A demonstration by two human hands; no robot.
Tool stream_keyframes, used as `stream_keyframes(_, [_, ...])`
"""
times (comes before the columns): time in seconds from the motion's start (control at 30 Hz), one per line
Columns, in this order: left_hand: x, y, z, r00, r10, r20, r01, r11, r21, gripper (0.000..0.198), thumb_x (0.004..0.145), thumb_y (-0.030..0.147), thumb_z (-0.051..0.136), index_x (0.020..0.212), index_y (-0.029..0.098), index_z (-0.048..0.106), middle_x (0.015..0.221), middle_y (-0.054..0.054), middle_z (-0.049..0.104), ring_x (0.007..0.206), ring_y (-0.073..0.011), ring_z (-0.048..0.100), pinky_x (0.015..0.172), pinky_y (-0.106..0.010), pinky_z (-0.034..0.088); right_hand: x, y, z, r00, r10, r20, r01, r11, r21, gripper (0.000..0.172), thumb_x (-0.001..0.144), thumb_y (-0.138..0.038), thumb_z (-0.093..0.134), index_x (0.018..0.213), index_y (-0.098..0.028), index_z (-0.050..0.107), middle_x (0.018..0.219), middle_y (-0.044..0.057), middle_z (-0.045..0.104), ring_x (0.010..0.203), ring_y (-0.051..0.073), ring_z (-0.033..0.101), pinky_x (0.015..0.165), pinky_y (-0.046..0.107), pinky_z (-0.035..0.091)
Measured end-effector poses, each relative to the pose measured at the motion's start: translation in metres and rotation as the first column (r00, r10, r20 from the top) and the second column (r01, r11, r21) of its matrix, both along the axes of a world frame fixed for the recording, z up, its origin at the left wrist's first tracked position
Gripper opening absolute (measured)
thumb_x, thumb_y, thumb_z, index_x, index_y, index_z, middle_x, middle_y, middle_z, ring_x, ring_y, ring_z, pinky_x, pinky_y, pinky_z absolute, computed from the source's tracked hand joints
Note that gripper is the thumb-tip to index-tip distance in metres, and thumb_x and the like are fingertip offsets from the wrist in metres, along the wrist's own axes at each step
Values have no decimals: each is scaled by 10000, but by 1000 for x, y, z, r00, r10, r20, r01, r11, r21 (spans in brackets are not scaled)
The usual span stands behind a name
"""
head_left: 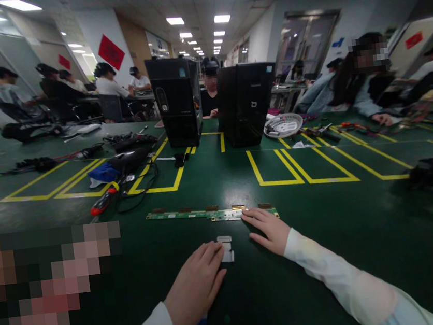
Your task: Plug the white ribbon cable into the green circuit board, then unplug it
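My left hand (198,276) rests over the near part of the green table, fingers stretched and thumb apart. Its fingertips touch the left edge of a short white flat cable (229,255) with a connector at its far end. Farther out lies a long, narrow green circuit board (191,214), placed crosswise with several brown tabs along its far edge. My right hand (269,229) is laid at the board's right half, its extended fingertips on the board and its thumb spread away. The fingertips hide a little of the board there.
Two black computer towers (176,104) (247,104) stand at the back. A red-and-black screwdriver (104,201) and a black power tool (126,160) lie at left. Yellow tape (281,181) marks the green table. A white basket (283,125) sits beyond; co-workers sit around.
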State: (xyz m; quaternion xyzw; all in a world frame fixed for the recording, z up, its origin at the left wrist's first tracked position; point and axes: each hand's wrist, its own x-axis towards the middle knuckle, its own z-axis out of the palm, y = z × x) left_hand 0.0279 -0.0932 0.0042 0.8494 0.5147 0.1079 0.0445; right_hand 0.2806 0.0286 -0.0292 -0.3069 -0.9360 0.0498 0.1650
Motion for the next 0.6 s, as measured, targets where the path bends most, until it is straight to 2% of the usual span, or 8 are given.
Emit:
stream_keyframes(0.23, [28, 10, -3, 999, -25, 23, 25, 1000, -9, 438, 907, 263, 492, 1339, 199, 456, 1375, -101, 502, 1258, -250, 468, 1023, -411, 414, 1, -3, 2, 999, 8, -38, -8, 1000, -7, 505, 894, -349, 476, 1359, -154, 458, 1373, 132, 476, 1285, 242, 393, 1067, 472, 351])
stream_keyframes(0.37, [44, 17, -6, 999, 42, -13, -41, 999, 34, 429, 896, 269, 514, 1315, 182, 489, 1358, -123, 516, 1244, -277, 481, 1001, -431, 434, 1, -6, 3, 999, 13, -50, -13, 1000, -2, 490, 891, -347, 481, 1343, -158, 473, 1359, 133, 489, 1277, 236, 401, 1063, 469, 357])
stream_keyframes(0.6, [66, 16, -11, 990, 141, -10, -140, 989, 56, 463, 890, 295, 516, 1303, 89, 491, 1325, -185, 531, 1220, -311, 500, 982, -460, 451, 0, -7, -1, 999, 8, -50, -8, 1000, 7, 457, 901, -338, 464, 1321, -162, 493, 1337, 132, 506, 1247, 241, 422, 1048, 471, 373])
